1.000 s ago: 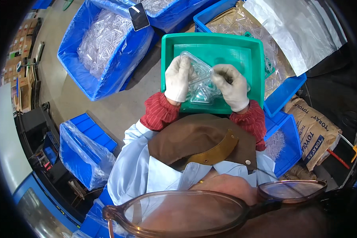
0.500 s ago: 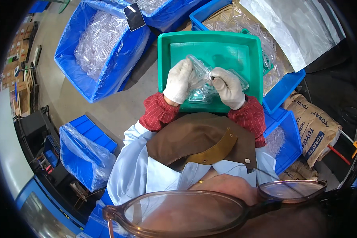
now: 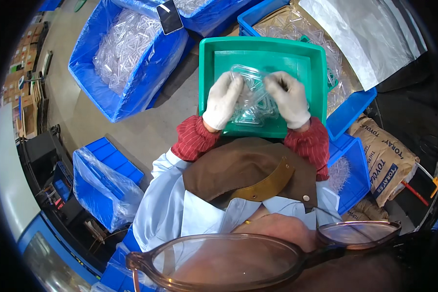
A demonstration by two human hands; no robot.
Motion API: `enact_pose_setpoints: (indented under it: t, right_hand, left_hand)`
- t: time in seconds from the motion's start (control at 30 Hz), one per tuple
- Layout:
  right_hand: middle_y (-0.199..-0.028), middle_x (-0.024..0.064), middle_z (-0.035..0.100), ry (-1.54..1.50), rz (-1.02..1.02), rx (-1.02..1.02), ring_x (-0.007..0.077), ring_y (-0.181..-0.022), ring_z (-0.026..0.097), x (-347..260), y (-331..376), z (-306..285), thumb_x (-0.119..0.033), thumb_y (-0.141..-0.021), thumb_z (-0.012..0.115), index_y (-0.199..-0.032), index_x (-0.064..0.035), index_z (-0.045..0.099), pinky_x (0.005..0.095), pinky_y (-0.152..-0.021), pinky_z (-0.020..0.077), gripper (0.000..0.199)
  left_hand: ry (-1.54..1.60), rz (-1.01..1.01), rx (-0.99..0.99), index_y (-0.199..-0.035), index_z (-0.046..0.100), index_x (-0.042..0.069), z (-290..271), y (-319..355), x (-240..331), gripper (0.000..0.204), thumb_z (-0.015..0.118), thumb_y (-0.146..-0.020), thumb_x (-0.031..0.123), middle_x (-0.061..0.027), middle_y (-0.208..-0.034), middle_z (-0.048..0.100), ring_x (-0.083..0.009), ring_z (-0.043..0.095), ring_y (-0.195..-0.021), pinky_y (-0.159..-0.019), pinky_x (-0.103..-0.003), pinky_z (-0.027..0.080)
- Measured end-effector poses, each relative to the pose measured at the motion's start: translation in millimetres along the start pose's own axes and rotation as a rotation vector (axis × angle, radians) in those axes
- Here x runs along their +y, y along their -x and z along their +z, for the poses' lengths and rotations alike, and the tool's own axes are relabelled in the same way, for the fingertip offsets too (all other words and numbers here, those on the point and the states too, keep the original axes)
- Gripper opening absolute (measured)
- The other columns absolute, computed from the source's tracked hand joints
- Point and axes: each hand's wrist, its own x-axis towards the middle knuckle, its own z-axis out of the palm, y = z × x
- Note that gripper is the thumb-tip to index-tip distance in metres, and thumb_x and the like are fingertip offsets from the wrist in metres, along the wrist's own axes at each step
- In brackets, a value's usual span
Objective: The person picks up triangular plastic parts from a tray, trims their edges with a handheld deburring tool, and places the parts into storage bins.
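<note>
A green plastic tub [image 3: 263, 43] lies in front of me. Over it, the gloved fingers of my left hand [image 3: 224, 100] are closed on the side of a clear plastic frame [image 3: 252, 96]. Across from it, my right hand [image 3: 291, 100] has its gloved fingers curled in at the frame's right side; their tips are blurred, and whatever they pinch is hidden. Beneath the hands, more clear plastic pieces [image 3: 248, 118] lie in a loose group on the tub's floor, partly covered by the frame.
A bag-lined blue crate [image 3: 131, 100] full of clear pieces stands at far left, with a phone [image 3: 170, 18] on its corner. Behind the tub, a blue crate [image 3: 357, 100] holds more pieces and a white sheet [image 3: 360, 39]. Brown paper sacks [image 3: 384, 158] lie right.
My right hand has moved up and to the right, drawing away from my left hand. The clear plastic frame has tilted and now lies lower over the other pieces.
</note>
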Motion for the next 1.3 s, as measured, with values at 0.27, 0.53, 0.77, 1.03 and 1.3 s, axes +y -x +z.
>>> enact_pose_setpoints:
  t: [0.27,0.53,0.77,1.03,1.3]
  right_hand:
    - [-0.088,0.0155,0.065,0.95,-0.066,-0.26,0.033,-0.086,0.061,47,-67,20,-0.033,-0.079,0.058,-0.092,-0.0056,0.065,0.041,-0.073,0.0473,0.031]
    - [-0.082,0.0133,0.064,0.678,0.178,-0.504,0.029,-0.078,0.061,52,-75,11,-0.029,-0.072,0.062,-0.084,-0.0052,0.063,0.0363,-0.07,0.0473,0.027]
    - [-0.078,0.0083,0.062,0.476,-0.092,0.206,0.0255,-0.069,0.06,-3,-35,-28,-0.014,-0.076,0.064,-0.08,-0.0076,0.062,0.0318,-0.061,0.0477,0.008]
    - [-0.085,0.0042,0.061,0.658,-0.78,-0.065,0.0226,-0.066,0.061,-3,11,-4,-0.002,-0.062,0.066,-0.08,-0.0146,0.063,0.0316,-0.054,0.0482,0.023]
    - [-0.08,0.0041,0.061,0.16,-0.062,0.185,0.0105,-0.066,0.055,2,6,-17,-0.019,-0.075,0.072,-0.082,-0.0056,0.064,0.0245,-0.059,0.0434,0.017]
  left_hand:
    - [0.134,-0.092,0.276,-0.087,0.054,0.0,-82,-8,-6,0.025,0.047,-0.092,0.023,-0.0072,-0.074,0.059,-0.0142,0.058,-0.061,-0.052,-0.024,0.046]
    - [0.666,0.115,0.591,-0.116,0.047,-0.005,-170,-62,25,0.039,0.054,-0.09,0.024,-0.0171,-0.105,0.057,-0.0263,0.059,-0.093,-0.084,-0.036,0.049]
    - [0.291,-0.072,0.044,-0.101,0.056,-0.003,-66,-13,4,0.024,0.053,-0.09,0.017,-0.0104,-0.091,0.061,-0.015,0.059,-0.074,-0.064,-0.026,0.051]
    - [0.567,-0.204,-0.088,-0.118,0.043,-0.003,10,-22,-17,0.04,0.05,-0.092,0.027,-0.0162,-0.1,0.06,-0.0209,0.062,-0.086,-0.069,-0.031,0.052]
    - [0.319,-0.072,-0.009,-0.109,0.048,-0.003,1,-14,-11,0.028,0.048,-0.093,0.021,-0.0069,-0.086,0.057,-0.0152,0.059,-0.074,-0.066,-0.028,0.053]
